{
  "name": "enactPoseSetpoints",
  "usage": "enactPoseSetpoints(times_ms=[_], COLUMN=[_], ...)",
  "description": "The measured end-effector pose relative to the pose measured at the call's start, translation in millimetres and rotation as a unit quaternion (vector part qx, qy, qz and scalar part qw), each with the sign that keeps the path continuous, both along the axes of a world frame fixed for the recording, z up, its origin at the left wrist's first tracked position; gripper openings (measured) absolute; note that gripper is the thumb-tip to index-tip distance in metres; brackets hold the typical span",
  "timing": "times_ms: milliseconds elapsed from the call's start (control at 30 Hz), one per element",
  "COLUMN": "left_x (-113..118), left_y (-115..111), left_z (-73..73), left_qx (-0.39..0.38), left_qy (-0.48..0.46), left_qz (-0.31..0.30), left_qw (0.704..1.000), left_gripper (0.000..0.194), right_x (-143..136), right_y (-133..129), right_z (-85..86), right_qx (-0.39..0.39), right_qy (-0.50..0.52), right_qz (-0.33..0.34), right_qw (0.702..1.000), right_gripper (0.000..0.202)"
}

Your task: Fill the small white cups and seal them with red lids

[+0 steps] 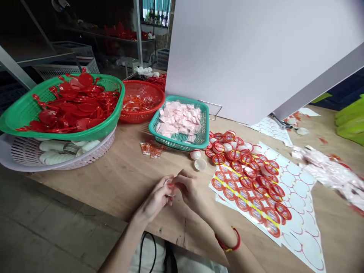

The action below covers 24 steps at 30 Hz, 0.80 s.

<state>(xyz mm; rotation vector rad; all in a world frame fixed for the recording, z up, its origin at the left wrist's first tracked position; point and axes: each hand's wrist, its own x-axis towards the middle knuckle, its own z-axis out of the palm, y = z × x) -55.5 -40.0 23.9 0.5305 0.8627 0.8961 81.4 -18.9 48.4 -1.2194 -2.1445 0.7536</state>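
Note:
Above the table near its front edge, my left hand [155, 201] is closed round a small clear plastic cup [170, 185] with something reddish in it. My right hand [189, 187] reaches over that cup from the right, its fingers bent and pinched at the opening. What those fingertips hold is hidden. Just beyond the hands stand a whitish empty cup [200, 164] and a filled cup [195, 154]. To the right, a pile of small cups with round red labels [236, 151] partly covers a sheet of red round stickers [241, 199].
A teal basket [207, 131] holds pink-white sachets. Orange-red sachets [152, 149] lie beside it. A red basket [142, 117] stands behind. At left, a green basket [113, 125] of red plastic pieces rests on a pale basket [105, 153]. A white panel [241, 57] rises behind.

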Motion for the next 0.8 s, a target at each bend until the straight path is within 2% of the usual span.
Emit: enactPoseSetpoints(times_ms=[167, 333, 400, 467, 567, 667, 800], left_x=[7.1, 16.2, 19.6, 22.8, 27.6, 32.4, 39.3], left_y=[3.6, 2.3, 1.1, 0.4, 0.3, -0.2, -1.0], left_z=[1.4, -3.4, -4.8, -3.9, 0.4, 4.1, 4.3], left_qx=[0.005, 0.036, 0.051, 0.060, 0.058, 0.051, 0.044], left_qy=[0.005, 0.007, 0.026, 0.042, 0.066, 0.099, 0.130], left_qz=[0.032, -0.015, -0.017, -0.011, 0.003, 0.027, 0.032], left_qw=[0.999, 0.999, 0.998, 0.997, 0.996, 0.993, 0.990], left_gripper=[0.034, 0.042, 0.040, 0.037, 0.036, 0.040, 0.045], right_x=[19.7, 20.5, 17.1, 13.5, 9.5, 7.3, 7.3], right_y=[0.9, -2.7, -5.1, -8.1, -14.3, -22.0, -31.2], right_z=[0.4, 3.0, 1.4, -3.0, -12.4, -18.6, -21.6], right_qx=[-0.070, -0.047, -0.028, 0.011, 0.094, 0.150, 0.173], right_qy=[0.096, 0.007, -0.024, -0.029, -0.012, -0.001, 0.006], right_qz=[-0.024, 0.019, -0.026, -0.099, -0.183, -0.210, -0.211], right_qw=[0.993, 0.999, 0.999, 0.995, 0.979, 0.966, 0.962], right_gripper=[0.015, 0.022, 0.026, 0.028, 0.015, 0.018, 0.022])
